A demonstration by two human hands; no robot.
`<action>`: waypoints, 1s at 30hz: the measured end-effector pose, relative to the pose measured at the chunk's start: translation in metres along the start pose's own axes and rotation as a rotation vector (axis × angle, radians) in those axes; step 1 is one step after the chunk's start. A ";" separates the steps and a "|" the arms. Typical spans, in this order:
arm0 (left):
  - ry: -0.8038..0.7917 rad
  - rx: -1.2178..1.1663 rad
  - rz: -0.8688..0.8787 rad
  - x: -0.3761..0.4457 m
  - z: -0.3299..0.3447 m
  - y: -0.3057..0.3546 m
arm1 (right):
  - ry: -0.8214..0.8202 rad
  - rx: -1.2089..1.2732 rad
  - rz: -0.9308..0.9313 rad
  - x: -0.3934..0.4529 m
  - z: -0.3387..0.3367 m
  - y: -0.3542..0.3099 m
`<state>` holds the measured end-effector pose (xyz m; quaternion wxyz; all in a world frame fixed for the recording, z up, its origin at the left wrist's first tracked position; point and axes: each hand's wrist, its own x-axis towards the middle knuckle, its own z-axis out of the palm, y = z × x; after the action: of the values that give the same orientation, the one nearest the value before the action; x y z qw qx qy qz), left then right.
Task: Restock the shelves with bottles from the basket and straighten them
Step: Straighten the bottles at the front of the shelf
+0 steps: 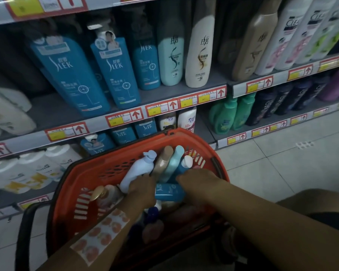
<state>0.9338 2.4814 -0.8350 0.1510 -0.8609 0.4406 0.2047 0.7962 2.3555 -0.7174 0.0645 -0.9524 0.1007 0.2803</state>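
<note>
An orange plastic basket (90,173) sits low in front of the shelves, full of bottles lying on their sides. Both my hands reach into it. My left hand (143,189) rests on the base of a white pump bottle (138,171). My right hand (198,178) lies over a blue bottle with a white cap (182,166); its fingers are hidden among the bottles. A tan bottle (162,163) and a teal bottle (173,163) lie between the two. Another blue SLEK bottle (169,191) lies crosswise under my wrists.
The middle shelf (164,106) holds upright blue SLEK bottles (115,71), a mint bottle (170,55) and a cream bottle (200,51), with a gap to their right. Green and dark bottles stand on the lower right shelf. The basket's black handle (24,227) hangs left. Tiled floor lies right.
</note>
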 end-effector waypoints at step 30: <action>0.766 0.011 0.336 -0.213 -0.241 -0.047 | 0.378 1.327 -0.266 -0.029 -0.016 -0.043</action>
<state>0.9126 2.5500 -0.5178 -0.0544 -0.7903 0.6002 -0.1108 0.7899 2.3989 -0.6853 0.6473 -0.7485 0.1425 -0.0208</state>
